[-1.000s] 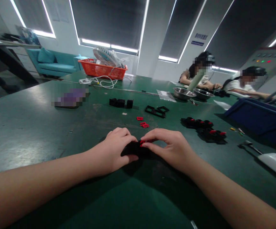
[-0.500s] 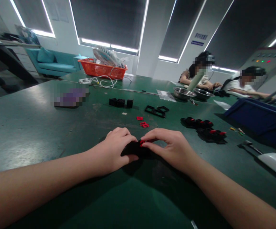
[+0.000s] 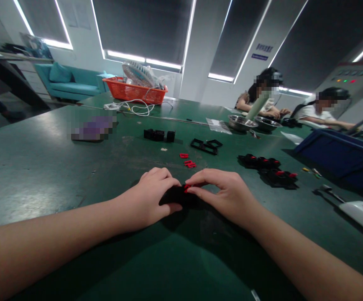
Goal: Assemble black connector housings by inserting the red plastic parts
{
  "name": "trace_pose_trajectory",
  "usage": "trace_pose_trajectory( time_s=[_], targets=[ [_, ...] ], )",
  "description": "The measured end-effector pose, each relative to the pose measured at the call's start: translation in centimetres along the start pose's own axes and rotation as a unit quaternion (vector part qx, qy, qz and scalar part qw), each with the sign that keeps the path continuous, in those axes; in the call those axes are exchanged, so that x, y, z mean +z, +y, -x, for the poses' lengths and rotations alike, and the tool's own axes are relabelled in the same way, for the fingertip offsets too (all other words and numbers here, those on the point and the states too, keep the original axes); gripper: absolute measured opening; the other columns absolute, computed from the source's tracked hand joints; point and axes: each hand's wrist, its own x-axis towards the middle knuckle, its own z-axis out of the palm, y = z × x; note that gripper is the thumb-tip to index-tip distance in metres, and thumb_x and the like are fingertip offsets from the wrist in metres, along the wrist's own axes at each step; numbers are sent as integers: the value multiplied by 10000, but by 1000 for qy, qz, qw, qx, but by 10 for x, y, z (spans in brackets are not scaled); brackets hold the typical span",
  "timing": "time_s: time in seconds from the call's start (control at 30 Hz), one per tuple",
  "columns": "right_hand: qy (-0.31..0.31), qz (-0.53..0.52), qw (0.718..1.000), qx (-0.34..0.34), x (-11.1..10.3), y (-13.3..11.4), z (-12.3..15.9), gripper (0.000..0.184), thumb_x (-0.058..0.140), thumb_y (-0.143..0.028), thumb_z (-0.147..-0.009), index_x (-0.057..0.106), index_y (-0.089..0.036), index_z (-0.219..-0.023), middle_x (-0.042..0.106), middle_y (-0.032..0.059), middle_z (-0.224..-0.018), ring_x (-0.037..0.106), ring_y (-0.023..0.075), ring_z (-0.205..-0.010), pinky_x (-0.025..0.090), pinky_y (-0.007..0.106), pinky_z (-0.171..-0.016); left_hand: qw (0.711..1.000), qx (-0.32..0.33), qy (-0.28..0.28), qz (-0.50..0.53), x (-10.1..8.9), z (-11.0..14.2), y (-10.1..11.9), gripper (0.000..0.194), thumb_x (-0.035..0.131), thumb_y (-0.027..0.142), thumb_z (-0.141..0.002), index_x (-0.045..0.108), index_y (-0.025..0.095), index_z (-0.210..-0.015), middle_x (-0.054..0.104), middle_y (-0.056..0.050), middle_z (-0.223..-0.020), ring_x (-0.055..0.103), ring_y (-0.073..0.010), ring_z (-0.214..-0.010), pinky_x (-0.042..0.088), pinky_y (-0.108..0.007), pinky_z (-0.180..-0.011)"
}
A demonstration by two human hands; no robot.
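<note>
My left hand (image 3: 158,194) is closed around the left end of a black plastic part (image 3: 177,197), thumb on the near side and fingers over the far side. Between the thumb and forefinger of my right hand (image 3: 221,190) is a small red plastic clip (image 3: 187,188), held at the top of the black part. Whether the clip is seated in it I cannot tell. Just beyond lie several loose red clips (image 3: 187,162). Farther off are black rectangular frames (image 3: 205,146) and small black blocks (image 3: 158,135).
On the right sit black parts with red pieces (image 3: 277,177), a blue bin (image 3: 341,156) and a white-handled tool (image 3: 361,213). A purple-topped object (image 3: 95,127) lies left. An orange basket (image 3: 134,92) and metal bowls (image 3: 242,122) stand at the back, near two people.
</note>
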Motion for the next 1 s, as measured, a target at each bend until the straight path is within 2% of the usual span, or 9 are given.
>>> trace_pose_trajectory(
  time_s=[0.47,1.0],
  targets=[
    [-3,2,1000,6,0,-1,0,116,656,-127,-843,725,-209,-889,767,12,-856,718,151,-786,562,266,-760,1000,5,12,-2,1,0,0,289,688,305,-835,647,202,-1102,594,-87,-1078,510,-293,-1089,443,-477,-976],
    [1,-1,1000,-1,0,0,0,119,672,-100,-835,728,-187,-893,766,17,-858,714,141,-786,548,242,-757,1000,3,0,0,0,0,0,310,683,303,-844,640,179,-1125,584,-102,-1096,497,-300,-1103,429,-488,-987]
  ],
)
